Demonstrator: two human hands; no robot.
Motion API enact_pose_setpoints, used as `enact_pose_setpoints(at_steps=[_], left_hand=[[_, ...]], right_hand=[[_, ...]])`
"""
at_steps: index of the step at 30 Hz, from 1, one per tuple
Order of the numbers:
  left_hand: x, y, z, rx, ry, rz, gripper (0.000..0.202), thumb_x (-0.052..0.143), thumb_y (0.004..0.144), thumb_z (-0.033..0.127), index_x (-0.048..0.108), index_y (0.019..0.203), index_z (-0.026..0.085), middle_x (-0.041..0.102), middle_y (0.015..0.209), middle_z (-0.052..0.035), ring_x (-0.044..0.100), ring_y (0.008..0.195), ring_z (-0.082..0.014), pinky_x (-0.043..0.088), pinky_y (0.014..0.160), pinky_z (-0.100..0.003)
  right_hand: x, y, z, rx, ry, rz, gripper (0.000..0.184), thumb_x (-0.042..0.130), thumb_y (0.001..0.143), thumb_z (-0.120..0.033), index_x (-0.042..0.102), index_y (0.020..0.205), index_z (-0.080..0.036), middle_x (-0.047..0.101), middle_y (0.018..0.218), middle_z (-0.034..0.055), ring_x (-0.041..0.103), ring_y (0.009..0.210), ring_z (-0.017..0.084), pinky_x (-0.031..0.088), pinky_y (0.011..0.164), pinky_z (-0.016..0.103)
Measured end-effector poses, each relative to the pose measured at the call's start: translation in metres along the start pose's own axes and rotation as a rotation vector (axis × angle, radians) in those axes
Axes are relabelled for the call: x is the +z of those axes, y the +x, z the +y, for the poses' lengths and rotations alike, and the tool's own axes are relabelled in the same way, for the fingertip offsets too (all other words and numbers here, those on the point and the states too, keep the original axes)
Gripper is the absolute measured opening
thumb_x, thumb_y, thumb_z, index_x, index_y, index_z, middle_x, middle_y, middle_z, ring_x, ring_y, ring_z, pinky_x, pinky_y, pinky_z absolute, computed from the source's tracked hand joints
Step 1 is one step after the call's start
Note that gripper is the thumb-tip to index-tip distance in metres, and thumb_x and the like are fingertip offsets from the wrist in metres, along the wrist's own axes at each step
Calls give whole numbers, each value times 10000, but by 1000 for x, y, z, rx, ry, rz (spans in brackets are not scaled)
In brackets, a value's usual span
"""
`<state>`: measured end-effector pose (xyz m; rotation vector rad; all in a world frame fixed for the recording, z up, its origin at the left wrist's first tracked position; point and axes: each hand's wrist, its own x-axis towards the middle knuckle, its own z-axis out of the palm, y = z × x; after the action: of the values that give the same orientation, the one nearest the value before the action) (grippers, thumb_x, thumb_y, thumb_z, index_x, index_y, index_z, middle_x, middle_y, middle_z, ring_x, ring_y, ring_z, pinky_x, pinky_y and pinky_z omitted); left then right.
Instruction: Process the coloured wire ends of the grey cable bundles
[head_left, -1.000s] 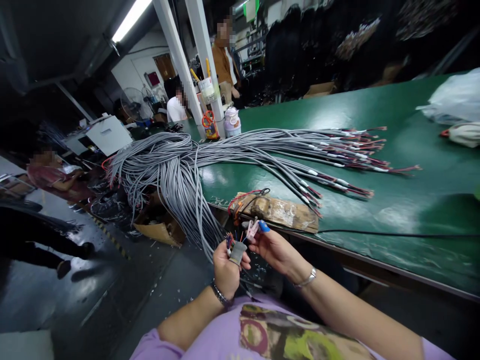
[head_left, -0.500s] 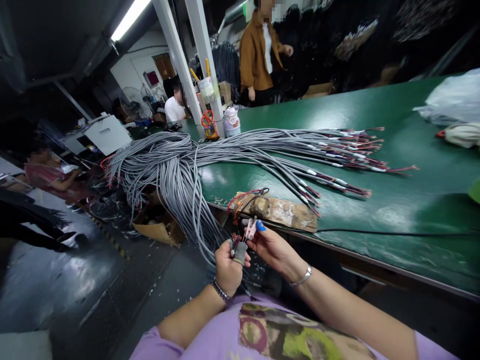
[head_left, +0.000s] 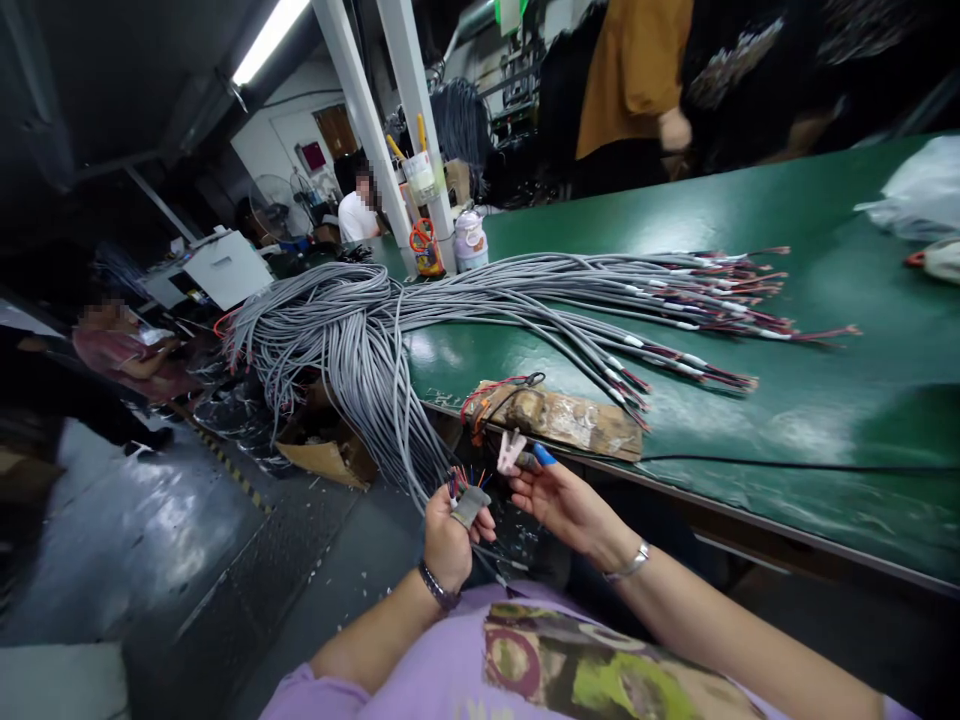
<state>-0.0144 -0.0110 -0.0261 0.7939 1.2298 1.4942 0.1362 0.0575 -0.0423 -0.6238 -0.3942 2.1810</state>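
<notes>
My left hand (head_left: 448, 545) is closed on a small bunch of thin coloured wires (head_left: 454, 484), their ends pointing up. Over its fingertips sits a grey piece (head_left: 471, 505); whether it is a finger cover or part of the cable I cannot tell. To the right, my right hand (head_left: 559, 503) pinches a pale pink clip-like piece (head_left: 511, 453), with a blue cover (head_left: 544, 455) on one fingertip. The clip is apart from the wires. Grey cables (head_left: 379, 380) hang off the bench edge just behind my left hand.
On the green bench (head_left: 810, 410) more cables fan out to stripped ends (head_left: 720, 375). A worn wooden block (head_left: 577, 425) with red and black leads lies at the front edge. A lilac bottle (head_left: 470, 241) stands by the posts. Across the bench is a person in a brown jacket (head_left: 626, 80).
My hands have moved apart: the right with the pink clip away to the right, the left slightly left with the wires. The person in brown has come nearer and to the right.
</notes>
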Motion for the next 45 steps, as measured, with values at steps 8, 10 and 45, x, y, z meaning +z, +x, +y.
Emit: enact_pose_setpoints(at_steps=[8,10,45], left_hand=[[7,2,8,-46,-16,-153,396,603,765,487,654,834,100,709,745,-109,666,713,-192,478,657,-274],[7,2,9,-51,40,-178,422,556,791,506,654,848,100,709,780,-120,666,715,-185,459,619,-248],[7,-24,19,-167,152,-186,316,669,709,439,564,675,143,624,529,-23,558,417,-117,419,440,-213]], right_hand=[[-9,-12,-4,-52,-191,58,224,733,693,-393,687,792,-198,676,812,29,589,683,121,481,652,242],[-8,-17,-7,-102,-307,69,249,762,655,-395,686,787,-199,662,797,14,557,646,108,461,627,236],[31,-45,6,-232,-832,18,380,736,602,-496,573,652,-157,492,544,-39,379,497,83,313,485,232]])
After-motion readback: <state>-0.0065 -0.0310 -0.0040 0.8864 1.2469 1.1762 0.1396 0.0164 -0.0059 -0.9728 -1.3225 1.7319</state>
